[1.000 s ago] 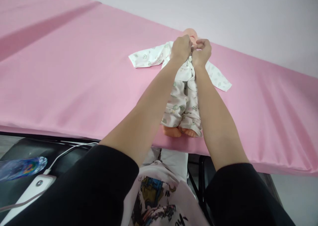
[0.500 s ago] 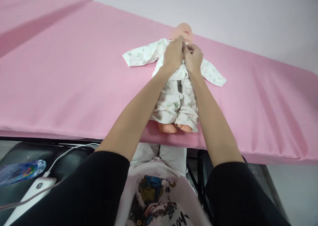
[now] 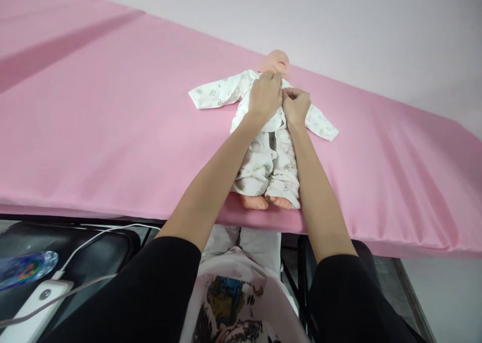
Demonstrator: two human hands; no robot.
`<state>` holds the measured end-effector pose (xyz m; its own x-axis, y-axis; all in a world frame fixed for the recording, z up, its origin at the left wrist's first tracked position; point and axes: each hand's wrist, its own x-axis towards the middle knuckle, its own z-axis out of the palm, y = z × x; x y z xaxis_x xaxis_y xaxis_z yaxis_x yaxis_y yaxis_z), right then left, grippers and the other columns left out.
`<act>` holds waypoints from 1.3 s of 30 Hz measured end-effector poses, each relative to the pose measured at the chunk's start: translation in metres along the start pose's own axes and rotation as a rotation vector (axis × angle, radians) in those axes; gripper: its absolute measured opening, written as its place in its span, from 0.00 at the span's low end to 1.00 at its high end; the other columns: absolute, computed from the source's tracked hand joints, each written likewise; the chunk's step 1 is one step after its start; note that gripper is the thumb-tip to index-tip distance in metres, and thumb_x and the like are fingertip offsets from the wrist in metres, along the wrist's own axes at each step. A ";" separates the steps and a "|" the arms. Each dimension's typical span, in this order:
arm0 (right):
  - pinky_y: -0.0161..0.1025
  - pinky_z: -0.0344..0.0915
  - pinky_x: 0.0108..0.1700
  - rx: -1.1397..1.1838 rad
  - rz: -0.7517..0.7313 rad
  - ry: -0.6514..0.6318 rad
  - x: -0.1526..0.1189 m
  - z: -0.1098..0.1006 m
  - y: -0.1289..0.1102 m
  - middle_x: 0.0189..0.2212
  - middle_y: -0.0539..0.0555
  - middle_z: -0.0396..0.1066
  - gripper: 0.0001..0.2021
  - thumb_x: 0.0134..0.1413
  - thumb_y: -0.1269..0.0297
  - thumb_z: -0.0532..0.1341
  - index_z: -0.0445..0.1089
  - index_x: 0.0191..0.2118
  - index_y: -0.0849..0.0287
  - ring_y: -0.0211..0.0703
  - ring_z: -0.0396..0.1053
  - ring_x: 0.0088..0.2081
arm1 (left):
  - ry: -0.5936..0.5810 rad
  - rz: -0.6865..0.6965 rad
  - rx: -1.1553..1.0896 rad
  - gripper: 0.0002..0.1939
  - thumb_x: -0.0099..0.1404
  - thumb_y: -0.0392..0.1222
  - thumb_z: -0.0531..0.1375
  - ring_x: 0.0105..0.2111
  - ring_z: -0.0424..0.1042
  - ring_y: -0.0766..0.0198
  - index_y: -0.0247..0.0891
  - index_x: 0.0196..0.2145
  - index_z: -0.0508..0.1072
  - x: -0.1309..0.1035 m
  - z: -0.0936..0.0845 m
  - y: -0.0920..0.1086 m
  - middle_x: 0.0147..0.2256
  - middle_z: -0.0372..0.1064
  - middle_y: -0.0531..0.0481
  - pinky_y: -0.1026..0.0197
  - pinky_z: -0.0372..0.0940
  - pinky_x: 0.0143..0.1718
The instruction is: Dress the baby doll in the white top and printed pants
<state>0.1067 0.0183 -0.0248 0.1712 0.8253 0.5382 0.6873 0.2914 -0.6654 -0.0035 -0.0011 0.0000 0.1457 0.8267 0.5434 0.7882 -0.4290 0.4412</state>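
A baby doll [image 3: 277, 62] lies on its back on the pink-covered table [image 3: 143, 122], feet toward me. It wears a white printed top [image 3: 220, 92] with the sleeves spread out, and matching trousers [image 3: 256, 164]. Over the upper chest, just below the doll's chin, my left hand [image 3: 266, 94] is closed on the top's front. Beside it, my right hand [image 3: 296, 104] pinches the other side of the front opening. The fingertips and the cloth edges between them are mostly hidden.
Black chairs [image 3: 101, 250] stand against the table's near edge. On the left one lie a white power strip [image 3: 45, 298] with cables and a clear, colourful plastic item [image 3: 32, 267]. A pale wall [image 3: 339, 26] runs behind the table.
The whole view has shifted, so the doll appears slightly lower. My hands, previously touching at the chest, are now a little apart, with the right hand lower.
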 end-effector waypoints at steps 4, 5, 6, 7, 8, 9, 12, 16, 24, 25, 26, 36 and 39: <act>0.43 0.64 0.46 0.014 0.038 -0.025 0.008 0.001 0.008 0.31 0.53 0.69 0.15 0.57 0.57 0.53 0.70 0.32 0.65 0.40 0.68 0.37 | -0.026 -0.083 -0.078 0.10 0.66 0.33 0.50 0.52 0.62 0.47 0.36 0.41 0.70 0.002 -0.004 0.004 0.47 0.66 0.37 0.46 0.57 0.53; 0.43 0.64 0.46 0.018 0.047 -0.033 0.011 0.001 0.009 0.29 0.52 0.68 0.16 0.57 0.57 0.53 0.69 0.32 0.65 0.39 0.67 0.36 | -0.033 -0.091 -0.094 0.10 0.66 0.33 0.51 0.52 0.62 0.48 0.36 0.40 0.71 0.003 -0.005 0.004 0.47 0.67 0.37 0.47 0.56 0.54; 0.42 0.65 0.44 0.027 0.053 -0.041 0.012 0.001 0.010 0.28 0.51 0.67 0.16 0.58 0.57 0.52 0.68 0.31 0.65 0.38 0.66 0.34 | -0.045 -0.094 -0.106 0.10 0.66 0.32 0.51 0.52 0.62 0.48 0.35 0.40 0.71 0.004 -0.005 0.004 0.46 0.67 0.37 0.47 0.56 0.54; 0.41 0.65 0.43 0.042 0.060 -0.049 0.014 0.000 0.010 0.26 0.50 0.65 0.16 0.58 0.56 0.52 0.67 0.29 0.64 0.37 0.65 0.33 | -0.061 -0.098 -0.114 0.10 0.66 0.32 0.51 0.52 0.62 0.48 0.34 0.40 0.71 0.005 -0.006 0.003 0.46 0.67 0.37 0.47 0.56 0.54; 0.40 0.65 0.41 0.064 0.071 -0.056 0.015 0.000 0.010 0.25 0.49 0.63 0.16 0.58 0.56 0.53 0.66 0.28 0.64 0.36 0.64 0.32 | -0.081 -0.100 -0.118 0.10 0.66 0.32 0.52 0.51 0.63 0.47 0.32 0.40 0.72 0.007 -0.007 0.002 0.46 0.67 0.36 0.47 0.56 0.54; 0.38 0.65 0.40 0.093 0.085 -0.064 0.016 -0.001 0.010 0.23 0.48 0.61 0.16 0.58 0.57 0.54 0.65 0.26 0.64 0.35 0.63 0.30 | -0.100 -0.099 -0.124 0.09 0.66 0.32 0.52 0.51 0.64 0.48 0.31 0.39 0.72 0.008 -0.007 0.000 0.46 0.67 0.36 0.48 0.56 0.54; 0.35 0.64 0.35 0.186 0.128 -0.087 0.015 -0.003 0.008 0.20 0.46 0.55 0.16 0.56 0.56 0.57 0.63 0.23 0.62 0.33 0.58 0.26 | -0.099 -0.089 -0.225 0.07 0.63 0.30 0.55 0.50 0.65 0.52 0.35 0.36 0.73 0.013 -0.005 -0.008 0.42 0.70 0.42 0.52 0.56 0.55; 0.32 0.61 0.29 0.273 0.163 -0.098 0.011 -0.008 0.002 0.18 0.45 0.52 0.16 0.53 0.57 0.60 0.62 0.22 0.61 0.31 0.54 0.23 | -0.091 -0.101 -0.370 0.07 0.60 0.30 0.56 0.47 0.67 0.55 0.37 0.29 0.72 0.017 0.000 -0.017 0.35 0.71 0.45 0.54 0.56 0.54; 0.31 0.60 0.28 0.411 0.221 -0.208 0.007 -0.020 -0.019 0.18 0.46 0.56 0.08 0.47 0.66 0.63 0.66 0.24 0.63 0.32 0.58 0.24 | -0.085 -0.088 -0.600 0.08 0.54 0.26 0.58 0.36 0.69 0.64 0.34 0.31 0.72 0.020 -0.003 -0.025 0.33 0.70 0.49 0.60 0.62 0.45; 0.31 0.61 0.28 0.428 0.223 -0.198 0.007 -0.020 -0.021 0.18 0.46 0.57 0.07 0.46 0.67 0.63 0.67 0.24 0.63 0.32 0.59 0.24 | -0.091 -0.078 -0.619 0.07 0.54 0.26 0.59 0.35 0.69 0.65 0.33 0.31 0.72 0.020 -0.004 -0.025 0.32 0.71 0.49 0.61 0.63 0.44; 0.31 0.61 0.28 0.442 0.227 -0.181 0.006 -0.020 -0.023 0.18 0.46 0.58 0.06 0.45 0.68 0.63 0.67 0.24 0.63 0.32 0.59 0.24 | -0.097 -0.073 -0.634 0.06 0.54 0.27 0.59 0.35 0.70 0.65 0.33 0.30 0.73 0.020 -0.005 -0.026 0.32 0.71 0.49 0.62 0.63 0.44; 0.35 0.60 0.33 0.316 0.137 -0.084 0.002 -0.019 -0.025 0.21 0.51 0.69 0.08 0.43 0.63 0.60 0.71 0.24 0.63 0.37 0.64 0.25 | -0.071 -0.165 -0.667 0.05 0.55 0.29 0.60 0.34 0.74 0.65 0.34 0.31 0.74 0.015 -0.007 -0.027 0.32 0.75 0.49 0.65 0.66 0.40; 0.34 0.57 0.30 0.244 0.118 -0.098 -0.001 -0.021 -0.025 0.18 0.50 0.68 0.11 0.47 0.62 0.56 0.69 0.20 0.62 0.36 0.62 0.22 | -0.065 -0.195 -0.602 0.03 0.56 0.30 0.61 0.34 0.74 0.65 0.35 0.30 0.74 0.013 -0.008 -0.023 0.32 0.75 0.48 0.65 0.66 0.40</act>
<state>0.1046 0.0003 0.0025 0.1630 0.8998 0.4048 0.4742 0.2883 -0.8319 -0.0248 0.0168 0.0026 0.0842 0.9227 0.3763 0.3329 -0.3820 0.8621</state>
